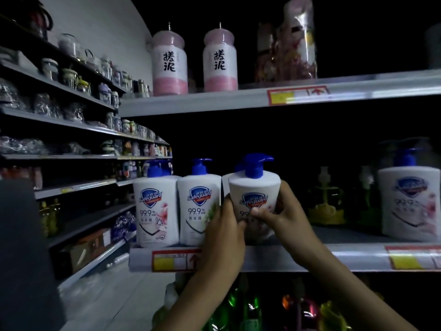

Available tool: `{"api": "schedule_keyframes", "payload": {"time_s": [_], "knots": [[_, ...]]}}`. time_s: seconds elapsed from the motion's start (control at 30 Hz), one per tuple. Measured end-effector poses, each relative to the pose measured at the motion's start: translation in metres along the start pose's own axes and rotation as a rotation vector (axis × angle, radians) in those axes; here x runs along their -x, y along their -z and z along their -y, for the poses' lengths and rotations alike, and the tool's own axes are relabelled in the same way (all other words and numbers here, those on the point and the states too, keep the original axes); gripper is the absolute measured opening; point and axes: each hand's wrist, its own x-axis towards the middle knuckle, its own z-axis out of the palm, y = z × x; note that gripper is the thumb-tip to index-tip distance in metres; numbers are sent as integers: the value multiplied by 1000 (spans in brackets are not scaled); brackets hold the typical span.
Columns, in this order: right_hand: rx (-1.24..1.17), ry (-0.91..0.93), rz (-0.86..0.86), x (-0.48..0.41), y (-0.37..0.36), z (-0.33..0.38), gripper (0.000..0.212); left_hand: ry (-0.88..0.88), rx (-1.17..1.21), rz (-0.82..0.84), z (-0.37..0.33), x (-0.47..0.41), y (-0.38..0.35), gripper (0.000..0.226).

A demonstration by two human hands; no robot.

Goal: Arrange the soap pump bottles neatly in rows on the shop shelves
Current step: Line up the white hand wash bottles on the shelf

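A white soap pump bottle (254, 187) with a blue pump is tilted toward me at the front of the middle shelf (310, 256). Both hands grip it: my left hand (223, 225) wraps its left side and my right hand (284, 211) holds its right side, thumb across the label. Two matching bottles stand upright in a row to its left, one with a pink flower label (156, 209) and one with a green label (196, 206). More blue pumps show behind them. Another white bottle (409, 201) stands alone at the far right of the same shelf.
Two pink-and-white jars (170, 63) and a wrapped pack (296, 41) stand on the upper shelf. Dim yellow-green pump bottles (325, 201) sit at the back of the middle shelf. Coloured bottles (250, 306) fill the shelf below. Shelves of jars (71, 75) line the aisle at left.
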Motion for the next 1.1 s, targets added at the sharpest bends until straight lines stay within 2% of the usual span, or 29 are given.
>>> {"api": "schedule_keyframes", "payload": {"time_s": [0.27, 0.43, 0.57, 0.7, 0.9, 0.97, 1.0, 1.03, 1.1], "knots": [[154, -172, 34, -12, 8, -13, 27, -16, -246, 5, -5, 6, -16, 73], [204, -254, 182, -8, 8, -7, 60, -49, -314, 31, -3, 17, -14, 79], [296, -279, 239, -10, -1, -2, 74, -57, -350, 18, 0, 24, -6, 75], [369, -302, 251, -11, -11, -8, 76, -67, -392, 42, 4, 26, 1, 70], [542, -296, 219, -4, -14, -6, 65, -79, -380, 62, 6, 31, 4, 62], [585, -216, 146, 3, -7, 1, 57, -171, -325, -15, 2, 30, 0, 53], [596, -152, 54, 7, 4, 6, 54, -232, -282, -74, -3, 30, -3, 47], [637, -73, -79, 13, 21, 12, 53, -281, -224, -119, -10, 29, -9, 42], [773, 96, -393, 25, 66, 26, 50, -297, -62, -101, -31, 23, -29, 35]]}}
